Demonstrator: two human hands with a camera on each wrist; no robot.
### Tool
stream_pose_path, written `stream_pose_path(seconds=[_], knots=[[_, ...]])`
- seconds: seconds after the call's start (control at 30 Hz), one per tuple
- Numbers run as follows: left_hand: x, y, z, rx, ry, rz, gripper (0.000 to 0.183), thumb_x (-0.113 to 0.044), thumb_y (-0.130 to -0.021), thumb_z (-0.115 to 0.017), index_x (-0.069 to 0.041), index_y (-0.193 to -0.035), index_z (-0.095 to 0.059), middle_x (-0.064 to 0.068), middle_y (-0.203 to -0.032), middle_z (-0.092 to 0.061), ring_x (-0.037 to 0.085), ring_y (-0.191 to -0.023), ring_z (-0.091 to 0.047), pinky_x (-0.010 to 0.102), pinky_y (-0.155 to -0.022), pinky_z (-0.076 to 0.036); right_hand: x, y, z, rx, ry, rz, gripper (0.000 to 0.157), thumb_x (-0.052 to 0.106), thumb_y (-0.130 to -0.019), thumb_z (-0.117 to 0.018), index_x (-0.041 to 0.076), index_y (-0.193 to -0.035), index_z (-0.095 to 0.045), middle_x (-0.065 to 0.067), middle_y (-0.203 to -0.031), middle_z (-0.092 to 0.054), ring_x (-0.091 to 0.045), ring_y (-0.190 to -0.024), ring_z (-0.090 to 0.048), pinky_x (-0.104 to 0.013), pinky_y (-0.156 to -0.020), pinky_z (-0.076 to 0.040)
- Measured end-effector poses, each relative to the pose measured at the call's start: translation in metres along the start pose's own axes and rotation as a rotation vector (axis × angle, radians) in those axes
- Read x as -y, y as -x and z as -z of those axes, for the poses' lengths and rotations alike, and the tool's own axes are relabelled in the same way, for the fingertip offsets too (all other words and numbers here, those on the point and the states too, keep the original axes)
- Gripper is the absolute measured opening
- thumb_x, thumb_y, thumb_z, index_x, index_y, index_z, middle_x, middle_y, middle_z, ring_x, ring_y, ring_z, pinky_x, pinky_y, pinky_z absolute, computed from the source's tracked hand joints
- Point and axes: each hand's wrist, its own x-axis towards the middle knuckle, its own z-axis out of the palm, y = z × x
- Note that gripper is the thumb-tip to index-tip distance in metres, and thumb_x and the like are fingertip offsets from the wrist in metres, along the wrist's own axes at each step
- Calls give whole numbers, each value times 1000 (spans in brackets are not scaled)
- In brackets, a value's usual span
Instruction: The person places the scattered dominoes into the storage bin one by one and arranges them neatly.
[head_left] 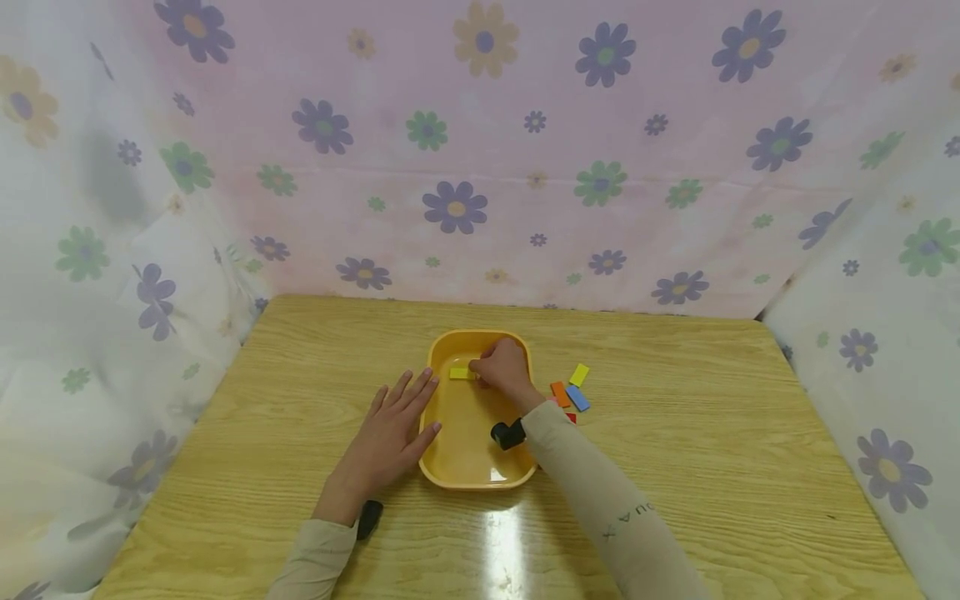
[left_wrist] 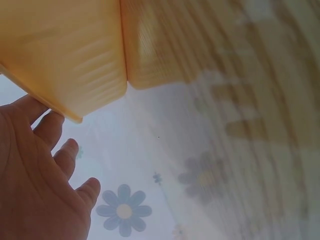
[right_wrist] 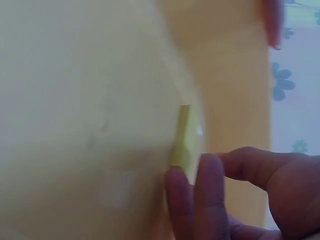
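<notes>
A yellow-orange plastic tray (head_left: 459, 467) stands on the wooden table. Inside it, near the far end, is a small flat yellow block (head_left: 461, 373), seen edge-on in the right wrist view (right_wrist: 185, 137). My right hand (head_left: 504, 367) reaches into the tray, its thumb and fingertips pinching the right end of that block; the fingers cover part of the grip. My left hand (head_left: 393, 429) rests against the tray's left rim with its fingers spread straight. In the left wrist view, fingers (left_wrist: 49, 129) touch the rim from outside.
Right of the tray lie several small blocks: a yellow block (head_left: 579, 375), an orange block (head_left: 560, 394), a blue block (head_left: 577, 398) and a red block (head_left: 572, 417), partly behind my right forearm. Flower-patterned cloth (head_left: 480, 150) hangs behind and beside the table (head_left: 712, 433).
</notes>
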Motion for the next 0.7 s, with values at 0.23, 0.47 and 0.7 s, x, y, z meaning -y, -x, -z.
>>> stream_pose_path(seconds=[0.23,0.47,0.7], knots=[[-1,-1,1,8,-15,3,66,-45,-104,-52,-14,-160,-34,-1,-168,-24,32,-157,-18,63,-123,-14,10,9,11,95,-34,-40,18,16,-89,-75,0,-86,-69,-11,-69,-69,-17,-54,-68,-28,-59,-60],[-2,0,2,9,-12,2,66,-43,-104,-53,-13,-160,-34,1,-168,-25,34,-156,-18,65,-122,-16,17,25,30,175,-227,-1,28,17,-95,-71,-4,-113,-66,-21,-104,-71,-35,-85,-74,-45,-81,-62],[-2,0,1,1,-16,-6,66,-42,-104,-54,-13,-160,-34,1,-168,-25,34,-156,-19,65,-122,-17,10,36,54,140,-393,165,27,15,-100,-66,-4,-120,-68,-26,-114,-68,-41,-100,-70,-44,-81,-62]])
